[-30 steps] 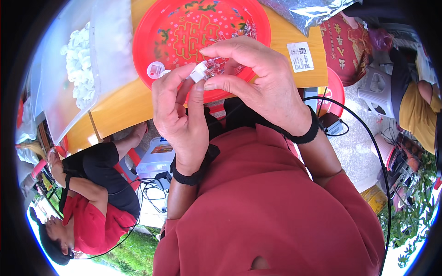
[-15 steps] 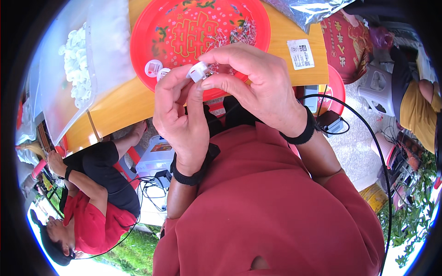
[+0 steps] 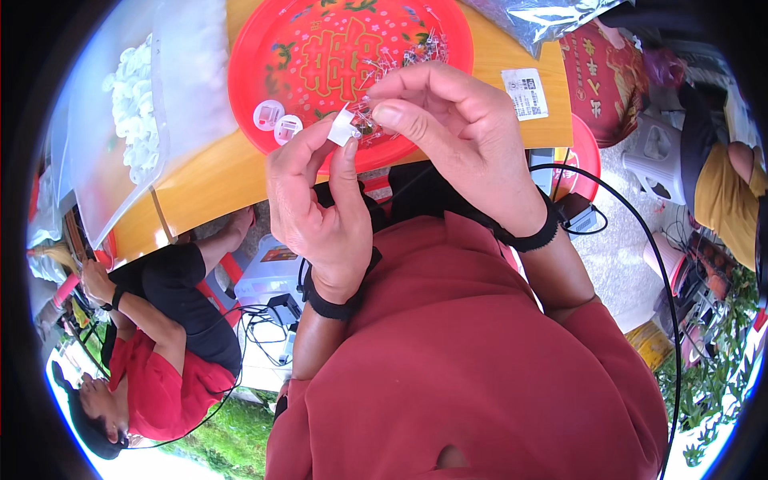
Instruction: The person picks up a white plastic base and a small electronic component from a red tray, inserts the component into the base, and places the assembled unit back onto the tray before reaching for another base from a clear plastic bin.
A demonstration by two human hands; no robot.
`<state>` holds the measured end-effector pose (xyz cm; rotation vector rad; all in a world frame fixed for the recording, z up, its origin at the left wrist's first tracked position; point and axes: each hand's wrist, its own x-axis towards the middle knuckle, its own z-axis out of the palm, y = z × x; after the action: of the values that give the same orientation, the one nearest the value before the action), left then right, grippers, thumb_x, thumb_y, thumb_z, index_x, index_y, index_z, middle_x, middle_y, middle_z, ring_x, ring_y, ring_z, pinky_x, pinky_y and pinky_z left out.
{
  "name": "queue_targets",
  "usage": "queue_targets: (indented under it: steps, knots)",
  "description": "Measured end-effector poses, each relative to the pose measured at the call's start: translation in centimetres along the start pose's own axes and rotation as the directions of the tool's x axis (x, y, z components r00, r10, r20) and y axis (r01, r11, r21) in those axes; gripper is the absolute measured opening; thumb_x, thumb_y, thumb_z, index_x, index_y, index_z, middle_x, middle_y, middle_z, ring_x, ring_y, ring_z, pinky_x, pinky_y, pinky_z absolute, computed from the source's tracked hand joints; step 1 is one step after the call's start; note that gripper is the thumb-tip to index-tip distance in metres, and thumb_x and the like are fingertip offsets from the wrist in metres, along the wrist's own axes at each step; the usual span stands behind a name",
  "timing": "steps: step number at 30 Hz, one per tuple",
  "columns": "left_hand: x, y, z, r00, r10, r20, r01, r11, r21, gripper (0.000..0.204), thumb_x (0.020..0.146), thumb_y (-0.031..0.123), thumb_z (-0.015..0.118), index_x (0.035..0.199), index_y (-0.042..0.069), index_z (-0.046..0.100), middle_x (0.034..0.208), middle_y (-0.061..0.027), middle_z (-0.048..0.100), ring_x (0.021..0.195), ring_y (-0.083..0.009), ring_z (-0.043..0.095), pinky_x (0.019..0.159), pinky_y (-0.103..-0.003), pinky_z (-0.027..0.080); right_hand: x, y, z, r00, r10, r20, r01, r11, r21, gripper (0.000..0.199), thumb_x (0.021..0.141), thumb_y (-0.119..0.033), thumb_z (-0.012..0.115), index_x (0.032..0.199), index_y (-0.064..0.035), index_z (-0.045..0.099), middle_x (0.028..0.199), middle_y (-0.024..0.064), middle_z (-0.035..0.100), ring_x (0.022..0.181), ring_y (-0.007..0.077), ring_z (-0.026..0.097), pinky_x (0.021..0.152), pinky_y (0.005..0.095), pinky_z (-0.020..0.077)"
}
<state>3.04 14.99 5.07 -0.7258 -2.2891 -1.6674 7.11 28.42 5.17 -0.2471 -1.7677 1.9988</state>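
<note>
My left hand pinches a small white plastic piece between thumb and fingertips, raised over the near edge of a round red tray. Just right of that piece is my right hand, its thumb and index fingertip apart, and I make out nothing held between them. Behind its fingertips, several small clear parts with thin wire legs lie heaped at the tray's right side. Two round white plastic pieces lie at the tray's near left, a farther disc and a nearer disc.
A clear plastic bag with several white pieces lies at the left of the yellow table. A silver bag and a white label are at the right. A black cable arcs beside my right arm. Another person sits left.
My right hand has drawn back from the white piece, its thumb and index finger parting from it. My left hand keeps its hold, and the nearer disc shows more fully.
</note>
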Motion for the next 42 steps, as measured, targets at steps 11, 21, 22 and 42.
queue_targets:
  steps: [11,21,22,42]
  knots:
    - [1.0,-0.2,-0.7,0.911,0.387,0.144,-0.413,0.856,0.310,0.026,0.079,-0.010,0.068,0.103,-0.001,0.064,0.098,-0.0133,0.067,0.094,-0.0278,0.067,0.081,-0.036,0.056,-0.1,-1.7,-0.3,0.904,0.399,0.154,-0.399,0.916,-0.032,0.024,0.091,-0.022,0.065,0.090,0.0013,0.068,0.066,0.0017,0.062,0.057,0.0050,0.058,0.042,0.0203,0.0443]
    - [0.7,0.3,-0.4,0.956,0.265,0.123,-0.292,0.890,0.350,0.027,0.080,-0.005,0.070,0.106,0.003,0.069,0.098,-0.0091,0.069,0.091,-0.0227,0.067,0.079,-0.033,0.054,0.0,-1.5,-0.3,0.895,0.414,0.165,-0.423,0.906,0.023,0.021,0.091,-0.018,0.064,0.089,0.0024,0.068,0.067,0.0023,0.063,0.057,0.0062,0.059,0.043,0.0208,0.0461]
    - [0.7,0.3,-0.4,0.956,0.265,0.124,-0.292,0.890,0.349,0.027,0.080,-0.005,0.070,0.106,0.003,0.069,0.098,-0.0091,0.069,0.091,-0.0227,0.067,0.079,-0.033,0.054,0.0,-1.3,-0.3,0.895,0.415,0.164,-0.424,0.905,0.023,0.021,0.091,-0.018,0.064,0.089,0.0024,0.068,0.067,0.0023,0.063,0.057,0.0062,0.059,0.043,0.0208,0.0461]
    - [0.3,0.0,0.3,0.993,-0.096,0.069,0.092,0.994,0.056,0.029,0.078,-0.004,0.072,0.106,0.003,0.069,0.093,-0.0111,0.065,0.082,-0.0200,0.065,0.073,-0.028,0.052,0.8,-2.1,-1.9,0.873,0.435,0.219,-0.419,0.900,-0.117,0.020,0.091,-0.018,0.065,0.092,0.0019,0.066,0.072,0.0029,0.064,0.060,0.0062,0.058,0.054,0.0198,0.0467]
